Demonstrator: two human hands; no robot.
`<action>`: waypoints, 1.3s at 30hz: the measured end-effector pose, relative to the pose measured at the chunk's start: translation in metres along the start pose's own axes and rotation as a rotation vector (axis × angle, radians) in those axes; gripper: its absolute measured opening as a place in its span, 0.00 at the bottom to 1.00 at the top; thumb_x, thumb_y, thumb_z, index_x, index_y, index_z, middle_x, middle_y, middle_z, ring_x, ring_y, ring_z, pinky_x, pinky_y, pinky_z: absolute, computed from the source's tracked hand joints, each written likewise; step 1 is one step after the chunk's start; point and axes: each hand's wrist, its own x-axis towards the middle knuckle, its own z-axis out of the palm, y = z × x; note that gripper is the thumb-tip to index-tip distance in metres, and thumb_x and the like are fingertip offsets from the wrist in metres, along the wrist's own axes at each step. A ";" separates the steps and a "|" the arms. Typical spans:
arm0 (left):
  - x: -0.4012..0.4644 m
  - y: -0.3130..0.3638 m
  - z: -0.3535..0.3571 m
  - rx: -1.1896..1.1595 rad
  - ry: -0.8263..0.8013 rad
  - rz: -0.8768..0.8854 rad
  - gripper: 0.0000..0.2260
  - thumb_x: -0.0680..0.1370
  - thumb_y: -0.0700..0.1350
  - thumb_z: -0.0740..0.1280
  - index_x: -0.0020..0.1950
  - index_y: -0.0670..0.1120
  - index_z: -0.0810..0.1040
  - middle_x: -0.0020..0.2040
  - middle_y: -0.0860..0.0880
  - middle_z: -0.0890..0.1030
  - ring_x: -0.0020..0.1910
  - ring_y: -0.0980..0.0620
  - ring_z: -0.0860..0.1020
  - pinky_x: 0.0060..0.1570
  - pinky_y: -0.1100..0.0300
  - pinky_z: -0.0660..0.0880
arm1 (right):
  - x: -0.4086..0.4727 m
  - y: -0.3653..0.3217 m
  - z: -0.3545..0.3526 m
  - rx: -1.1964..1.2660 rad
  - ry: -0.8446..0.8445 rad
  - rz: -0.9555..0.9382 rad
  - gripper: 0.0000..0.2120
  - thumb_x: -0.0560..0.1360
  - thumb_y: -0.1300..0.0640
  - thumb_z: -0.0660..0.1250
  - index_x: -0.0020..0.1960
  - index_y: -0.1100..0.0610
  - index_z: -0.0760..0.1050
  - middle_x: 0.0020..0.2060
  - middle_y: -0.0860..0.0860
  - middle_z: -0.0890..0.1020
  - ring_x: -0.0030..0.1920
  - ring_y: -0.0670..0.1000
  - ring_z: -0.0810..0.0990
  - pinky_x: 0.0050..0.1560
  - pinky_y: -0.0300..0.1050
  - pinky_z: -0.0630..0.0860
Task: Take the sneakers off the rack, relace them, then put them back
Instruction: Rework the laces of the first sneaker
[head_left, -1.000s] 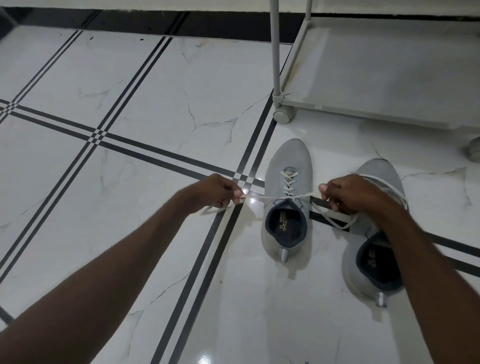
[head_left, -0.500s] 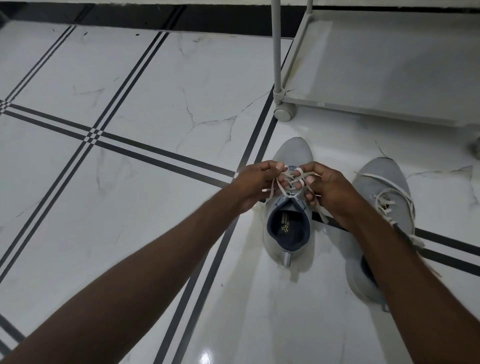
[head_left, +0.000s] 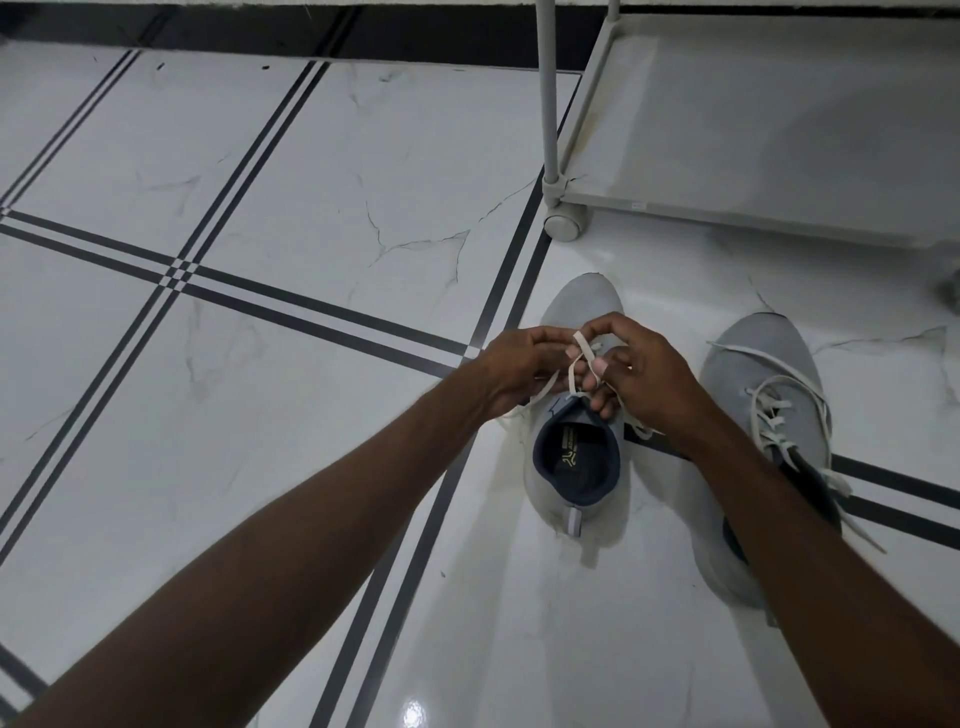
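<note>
Two grey sneakers stand on the tiled floor, toes pointing away from me. Over the tongue of the left sneaker (head_left: 582, 306) my left hand (head_left: 519, 371) and my right hand (head_left: 641, 371) meet, both pinching its white lace (head_left: 582, 347), which loops between the fingers. A lace end trails out to the left under my left wrist. My hands hide the eyelets. The right sneaker (head_left: 763, 364) sits partly under my right forearm, its white lace (head_left: 779, 415) loosely threaded with loose ends lying across the shoe and floor.
A pale grey rack (head_left: 753, 119) on casters stands at the back right, its bottom shelf bare; one caster (head_left: 563, 224) is just beyond the left sneaker's toe. White marble tiles with black stripes (head_left: 322, 306) spread to the left. A dark skirting runs along the top.
One second ago my hands were apart, pulling the lace ends sideways. They have since come together above the left sneaker's tongue and now work the lace into a loop.
</note>
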 end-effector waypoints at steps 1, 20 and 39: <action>0.000 0.000 -0.001 -0.022 -0.007 -0.014 0.12 0.78 0.33 0.67 0.61 0.35 0.76 0.41 0.42 0.82 0.37 0.51 0.83 0.41 0.60 0.81 | 0.001 0.001 0.000 -0.002 0.001 0.002 0.14 0.78 0.69 0.59 0.55 0.52 0.75 0.35 0.60 0.83 0.26 0.52 0.79 0.28 0.46 0.79; -0.008 -0.006 0.000 0.018 -0.114 -0.004 0.07 0.82 0.38 0.61 0.55 0.38 0.78 0.41 0.44 0.81 0.35 0.55 0.79 0.43 0.64 0.80 | 0.011 0.027 -0.006 0.304 -0.097 0.199 0.06 0.79 0.65 0.61 0.54 0.57 0.68 0.31 0.53 0.78 0.24 0.47 0.70 0.25 0.40 0.67; -0.022 -0.025 0.018 0.977 0.443 0.685 0.03 0.69 0.43 0.73 0.38 0.46 0.79 0.36 0.51 0.82 0.36 0.51 0.80 0.37 0.49 0.77 | 0.007 0.000 -0.018 0.025 -0.073 0.218 0.12 0.74 0.69 0.67 0.53 0.59 0.83 0.36 0.58 0.85 0.31 0.49 0.83 0.31 0.34 0.76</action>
